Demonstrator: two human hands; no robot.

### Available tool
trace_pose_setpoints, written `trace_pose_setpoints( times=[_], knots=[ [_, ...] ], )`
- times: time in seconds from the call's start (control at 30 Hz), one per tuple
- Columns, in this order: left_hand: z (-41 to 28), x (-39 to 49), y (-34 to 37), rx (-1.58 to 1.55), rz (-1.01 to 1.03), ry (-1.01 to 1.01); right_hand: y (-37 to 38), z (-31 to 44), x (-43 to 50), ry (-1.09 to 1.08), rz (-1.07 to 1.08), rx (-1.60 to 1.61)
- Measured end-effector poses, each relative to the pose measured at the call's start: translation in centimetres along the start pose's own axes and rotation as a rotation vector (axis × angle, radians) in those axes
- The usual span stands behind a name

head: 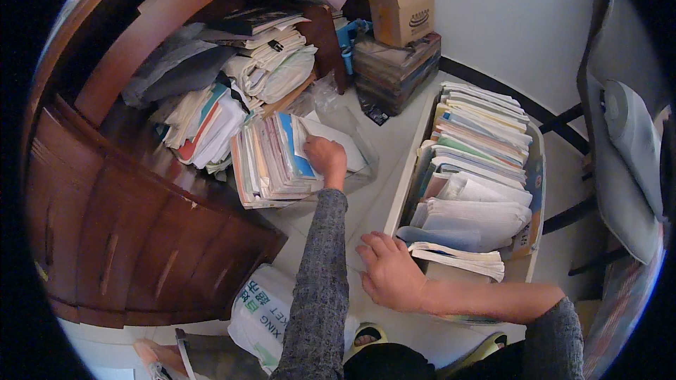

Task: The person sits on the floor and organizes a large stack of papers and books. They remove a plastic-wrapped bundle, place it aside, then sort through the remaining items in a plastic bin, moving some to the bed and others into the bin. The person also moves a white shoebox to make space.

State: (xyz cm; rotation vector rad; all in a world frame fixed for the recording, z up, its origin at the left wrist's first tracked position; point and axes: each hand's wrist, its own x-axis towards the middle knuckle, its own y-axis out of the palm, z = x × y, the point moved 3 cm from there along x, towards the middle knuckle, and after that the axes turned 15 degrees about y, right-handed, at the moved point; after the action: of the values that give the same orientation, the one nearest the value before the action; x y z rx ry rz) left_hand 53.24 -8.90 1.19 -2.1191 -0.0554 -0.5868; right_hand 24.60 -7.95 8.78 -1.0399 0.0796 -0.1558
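My left hand [326, 159] reaches into a clear plastic bin [364, 171], its fingers curled at a pale booklet [300, 136] beside a blue-covered one [285, 129]. Whether the fingers grip the booklet is hard to see. A tight row of books and papers [266, 161] stands on edge in that bin. My right hand [393, 273] is at the near left corner of a long cream storage box [409, 190], fingers apart and holding nothing. Upright booklets and papers [478, 137] fill this box, and a thick booklet [459, 257] leans near its close end.
A dark red wooden cabinet [121, 232] lies left, with stacked papers [211, 126] and fabric bags [274, 63] by it. A cardboard box [404, 13] tops a dark storage case [396, 74] at the back. A grey chair [623, 158] stands right; a white plastic bag [264, 311] sits near my feet.
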Motion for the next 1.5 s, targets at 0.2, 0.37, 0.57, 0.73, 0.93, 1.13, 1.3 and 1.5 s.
trace_pose_setpoints(
  times=[0.2, 0.37, 0.57, 0.73, 0.93, 1.13, 1.3, 1.5],
  knots=[
    [-1.7, -0.8, 3.1, -0.279, -0.034, 0.105, 0.1, 0.2, 0.0, -0.005, -0.001, 0.028],
    [1.0, 0.9, 4.1, -0.408, 0.075, 0.037, 0.5, 0.3, -0.2, -0.008, 0.046, -0.033],
    [-2.1, -0.6, -8.7, -0.506, -0.104, 0.432, 0.2, -0.1, -0.5, -0.025, 0.037, 0.025],
    [-5.9, -2.6, -24.5, -0.771, 0.118, 0.406, -3.1, -0.3, -1.3, -0.186, -0.242, 0.15],
    [-12.0, -6.0, -32.7, -0.888, 0.137, 0.497, -14.2, -4.0, -1.0, -0.118, -0.484, 0.331],
    [-19.7, -7.9, -30.7, -1.059, 0.349, 0.554, -27.8, -10.9, -5.0, 0.186, -0.884, 0.453],
    [-24.5, -9.0, -27.3, -1.128, 0.561, 0.515, -29.6, -14.9, -8.9, 0.232, -0.98, 0.304],
    [-26.8, -10.0, -24.5, -0.941, 0.549, 0.541, -21.6, -19.8, -9.8, 0.399, -0.742, 0.062]
  ],
)
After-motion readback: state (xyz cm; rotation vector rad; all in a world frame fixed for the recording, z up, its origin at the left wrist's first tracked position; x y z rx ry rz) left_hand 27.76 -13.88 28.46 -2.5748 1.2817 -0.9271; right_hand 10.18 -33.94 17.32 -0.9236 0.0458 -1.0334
